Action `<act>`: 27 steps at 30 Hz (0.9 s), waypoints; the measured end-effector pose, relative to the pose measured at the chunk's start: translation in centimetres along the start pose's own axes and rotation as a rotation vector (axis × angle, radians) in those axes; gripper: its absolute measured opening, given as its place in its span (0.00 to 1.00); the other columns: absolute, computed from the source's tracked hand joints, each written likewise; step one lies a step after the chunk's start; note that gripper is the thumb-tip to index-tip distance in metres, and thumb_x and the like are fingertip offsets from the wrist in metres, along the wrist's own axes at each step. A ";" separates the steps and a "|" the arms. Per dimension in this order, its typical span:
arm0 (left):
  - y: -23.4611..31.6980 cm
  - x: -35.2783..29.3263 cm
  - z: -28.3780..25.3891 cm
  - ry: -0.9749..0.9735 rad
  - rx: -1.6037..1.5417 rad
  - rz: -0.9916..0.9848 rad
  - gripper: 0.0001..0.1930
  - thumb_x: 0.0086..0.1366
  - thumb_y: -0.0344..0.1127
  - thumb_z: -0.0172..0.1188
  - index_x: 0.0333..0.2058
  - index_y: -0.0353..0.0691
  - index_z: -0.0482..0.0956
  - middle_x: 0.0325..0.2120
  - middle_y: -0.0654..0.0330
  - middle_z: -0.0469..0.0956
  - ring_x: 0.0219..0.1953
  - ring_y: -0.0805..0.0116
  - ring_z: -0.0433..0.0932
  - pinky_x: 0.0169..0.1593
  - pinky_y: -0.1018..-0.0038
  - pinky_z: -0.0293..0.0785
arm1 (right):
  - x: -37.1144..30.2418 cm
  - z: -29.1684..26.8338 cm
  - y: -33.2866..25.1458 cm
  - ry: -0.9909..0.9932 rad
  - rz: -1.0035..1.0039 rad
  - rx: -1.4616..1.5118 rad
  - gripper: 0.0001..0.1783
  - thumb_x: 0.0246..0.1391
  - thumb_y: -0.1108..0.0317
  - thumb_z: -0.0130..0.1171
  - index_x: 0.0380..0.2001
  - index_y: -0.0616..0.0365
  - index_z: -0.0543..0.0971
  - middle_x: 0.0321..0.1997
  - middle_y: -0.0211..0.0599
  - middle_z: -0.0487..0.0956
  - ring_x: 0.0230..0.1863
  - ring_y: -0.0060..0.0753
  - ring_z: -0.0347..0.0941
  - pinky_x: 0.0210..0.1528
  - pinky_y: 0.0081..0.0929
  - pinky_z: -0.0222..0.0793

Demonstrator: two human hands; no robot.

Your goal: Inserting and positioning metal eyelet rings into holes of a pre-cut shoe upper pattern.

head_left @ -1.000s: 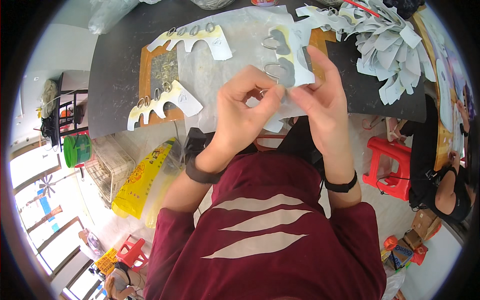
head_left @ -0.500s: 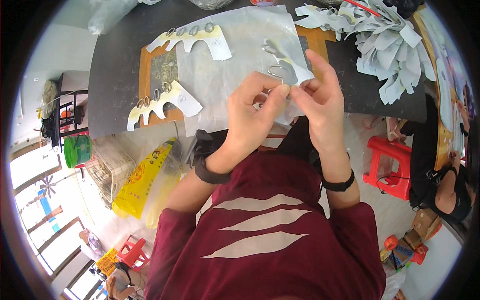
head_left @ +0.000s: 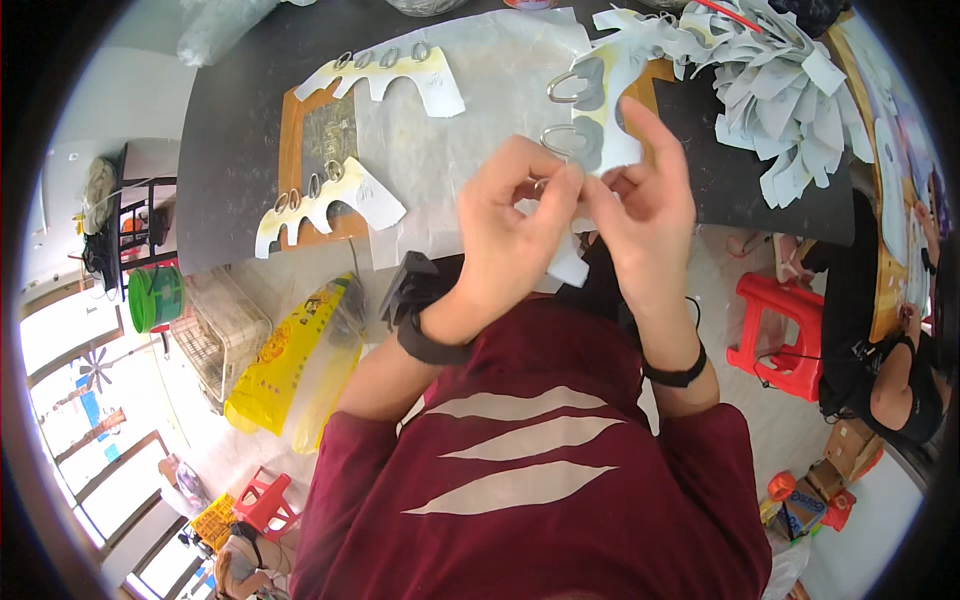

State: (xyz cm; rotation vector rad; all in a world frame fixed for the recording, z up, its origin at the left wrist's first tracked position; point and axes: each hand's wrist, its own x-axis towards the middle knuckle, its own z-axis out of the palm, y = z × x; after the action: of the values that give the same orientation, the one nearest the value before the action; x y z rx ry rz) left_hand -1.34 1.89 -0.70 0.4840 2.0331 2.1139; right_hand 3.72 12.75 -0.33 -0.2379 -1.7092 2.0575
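At one o'clock, above the tabletop, the left hand and right hand pinched the near part of a pale scalloped strip. It looked light and bendable; its plain edge, clear of the wire loops, seemed the safest hold.

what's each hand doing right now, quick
Left hand: closed, pinching at the white cut-out strip; exact grip hidden.
Right hand: closed on the same strip, index finger raised.

Hands on white cutout
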 end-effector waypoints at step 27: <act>0.4 0.1 -1.4 -0.215 -0.088 -0.265 0.09 0.61 0.33 0.55 0.28 0.32 0.77 0.21 0.65 0.75 0.25 0.81 0.71 0.27 0.84 0.66 | 1.2 -1.8 -1.5 -0.291 -0.301 -0.644 0.22 0.39 0.80 0.61 0.42 0.56 0.73 0.25 0.34 0.72 0.23 0.30 0.70 0.24 0.22 0.66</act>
State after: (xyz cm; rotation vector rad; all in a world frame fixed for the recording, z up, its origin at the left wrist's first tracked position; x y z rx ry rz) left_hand -1.92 0.60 -0.31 0.3849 1.7699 1.8974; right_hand 3.72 15.07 0.87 0.1286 -2.3819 1.3289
